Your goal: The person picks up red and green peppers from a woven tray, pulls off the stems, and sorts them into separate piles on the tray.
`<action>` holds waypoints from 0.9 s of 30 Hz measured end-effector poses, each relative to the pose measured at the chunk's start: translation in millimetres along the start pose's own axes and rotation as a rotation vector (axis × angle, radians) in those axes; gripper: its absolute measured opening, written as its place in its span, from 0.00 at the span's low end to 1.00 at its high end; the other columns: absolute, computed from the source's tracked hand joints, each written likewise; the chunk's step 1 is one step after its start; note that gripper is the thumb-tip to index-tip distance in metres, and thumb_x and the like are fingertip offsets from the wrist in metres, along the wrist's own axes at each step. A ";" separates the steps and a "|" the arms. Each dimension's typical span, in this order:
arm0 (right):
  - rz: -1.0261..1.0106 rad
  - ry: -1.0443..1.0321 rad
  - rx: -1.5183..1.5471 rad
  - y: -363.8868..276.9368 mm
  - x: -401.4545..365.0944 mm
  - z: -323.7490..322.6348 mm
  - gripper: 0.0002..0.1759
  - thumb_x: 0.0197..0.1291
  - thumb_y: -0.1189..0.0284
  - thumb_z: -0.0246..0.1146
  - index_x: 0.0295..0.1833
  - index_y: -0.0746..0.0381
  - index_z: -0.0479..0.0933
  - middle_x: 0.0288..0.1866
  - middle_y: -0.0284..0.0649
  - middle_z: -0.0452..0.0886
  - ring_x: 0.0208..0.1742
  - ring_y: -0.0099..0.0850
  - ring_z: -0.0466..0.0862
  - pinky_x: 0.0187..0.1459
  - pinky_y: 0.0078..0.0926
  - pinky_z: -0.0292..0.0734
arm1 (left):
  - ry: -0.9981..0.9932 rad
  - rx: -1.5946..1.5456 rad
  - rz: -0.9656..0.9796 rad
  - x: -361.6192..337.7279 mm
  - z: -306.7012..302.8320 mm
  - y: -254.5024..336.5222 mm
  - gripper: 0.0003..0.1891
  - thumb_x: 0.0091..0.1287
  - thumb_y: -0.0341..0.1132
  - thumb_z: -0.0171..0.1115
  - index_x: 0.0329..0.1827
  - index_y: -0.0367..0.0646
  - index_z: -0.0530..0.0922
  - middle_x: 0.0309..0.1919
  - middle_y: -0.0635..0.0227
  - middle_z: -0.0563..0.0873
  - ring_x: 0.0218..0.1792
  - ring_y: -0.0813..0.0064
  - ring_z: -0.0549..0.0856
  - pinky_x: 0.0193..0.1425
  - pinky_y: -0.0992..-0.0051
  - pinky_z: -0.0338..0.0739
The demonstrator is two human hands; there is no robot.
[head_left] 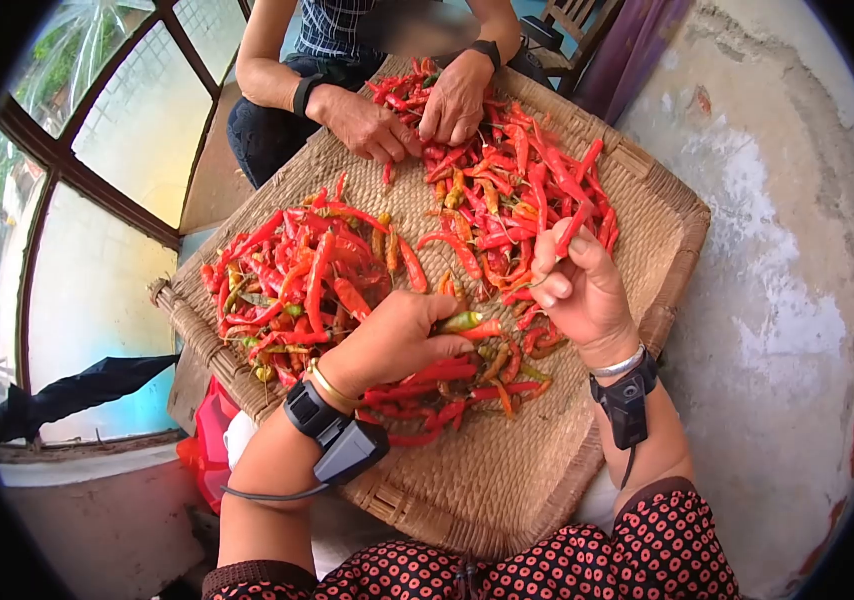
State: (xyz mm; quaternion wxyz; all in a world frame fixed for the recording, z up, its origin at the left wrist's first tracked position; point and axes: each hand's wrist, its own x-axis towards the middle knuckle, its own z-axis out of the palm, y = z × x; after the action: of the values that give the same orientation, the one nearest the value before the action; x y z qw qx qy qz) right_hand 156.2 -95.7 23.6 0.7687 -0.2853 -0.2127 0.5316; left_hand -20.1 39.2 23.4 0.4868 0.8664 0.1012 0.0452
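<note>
- Our right hand has thumb and fingers pinched together on a red chili, which sticks up and away from the fingertips, clear of the tray
- Our left hand is closed on a green chili; its tip pokes out just past the fingertips, among the loose pods below
- Both grips sit over the woven tray; one heap of chilies lies just left of the left grip, and a second heap lies just beyond the right grip
- We judge it best to hold each pod near its stem end, lightly, so the skin does not split, and to lift it free of its neighbours before shifting it
- Another person's hands work at the far edge, well apart from ours; we would keep to the near side
- Black wrist bands sit just behind both grips
</note>
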 end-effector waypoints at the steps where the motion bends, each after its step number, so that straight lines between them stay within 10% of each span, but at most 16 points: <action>1: 0.027 0.037 0.041 -1.8 1.9 -7.4 0.05 0.58 0.69 0.57 0.39 0.58 0.73 0.30 0.35 0.77 0.23 0.18 0.72 0.27 0.17 0.69 | -0.024 -0.048 -0.017 -0.7 -1.2 -0.9 0.11 0.53 0.33 0.67 0.30 0.36 0.75 0.19 0.59 0.74 0.21 0.70 0.74 0.28 0.72 0.69; 14: -0.003 0.145 0.124 -11.1 5.5 -18.5 0.05 0.57 0.72 0.59 0.40 0.56 0.75 0.30 0.33 0.78 0.23 0.18 0.72 0.26 0.17 0.69 | -0.188 0.015 -0.079 -4.2 -0.8 -6.0 0.14 0.55 0.39 0.64 0.36 0.35 0.76 0.25 0.49 0.78 0.28 0.55 0.79 0.34 0.67 0.73; 24: 0.193 0.035 -0.223 0.7 1.4 8.2 0.11 0.57 0.79 0.56 0.47 0.65 0.72 0.31 0.36 0.77 0.25 0.21 0.75 0.29 0.18 0.73 | -0.199 0.053 -0.070 -4.6 5.5 -13.8 0.15 0.56 0.36 0.64 0.43 0.37 0.76 0.26 0.54 0.79 0.26 0.68 0.78 0.35 0.71 0.73; 27: -0.039 0.152 -0.232 -16.6 8.1 -0.6 0.11 0.58 0.78 0.56 0.48 0.65 0.72 0.31 0.37 0.77 0.22 0.21 0.75 0.29 0.19 0.73 | -0.328 0.151 -0.038 -6.5 3.1 -13.6 0.15 0.57 0.38 0.64 0.41 0.37 0.76 0.25 0.53 0.78 0.26 0.65 0.77 0.34 0.69 0.72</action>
State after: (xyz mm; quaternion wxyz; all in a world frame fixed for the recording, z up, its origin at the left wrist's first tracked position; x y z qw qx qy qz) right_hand 170.9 -92.8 34.3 0.7547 -0.4073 -0.2195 0.4652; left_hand -27.7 42.0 10.3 0.4309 0.8943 0.0400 -0.1135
